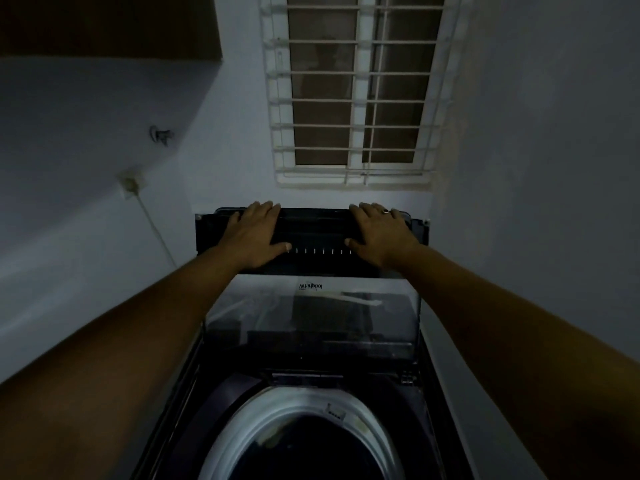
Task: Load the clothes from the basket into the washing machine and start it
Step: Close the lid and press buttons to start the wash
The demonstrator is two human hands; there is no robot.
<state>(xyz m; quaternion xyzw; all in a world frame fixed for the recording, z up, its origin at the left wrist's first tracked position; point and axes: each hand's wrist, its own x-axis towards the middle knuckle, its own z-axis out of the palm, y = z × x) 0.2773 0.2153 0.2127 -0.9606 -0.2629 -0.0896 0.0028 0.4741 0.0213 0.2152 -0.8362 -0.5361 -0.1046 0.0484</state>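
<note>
A dark top-loading washing machine (412,386) stands below me with its glass lid (311,317) raised upright against the wall. The round drum opening (301,441) with its pale rim shows at the bottom; its inside is dark and I cannot tell what lies there. My left hand (251,235) lies on the raised lid's dark top band at the left, fingers over its upper edge, thumb spread. My right hand (382,233), with a ring on one finger, lies the same way at the right. No basket or clothes are in view.
A barred window (356,88) is set in the wall right above the lid. A wall socket (131,183) with a cable running down sits at the left. A dark cupboard (107,26) hangs at the upper left. Bare walls close in on both sides.
</note>
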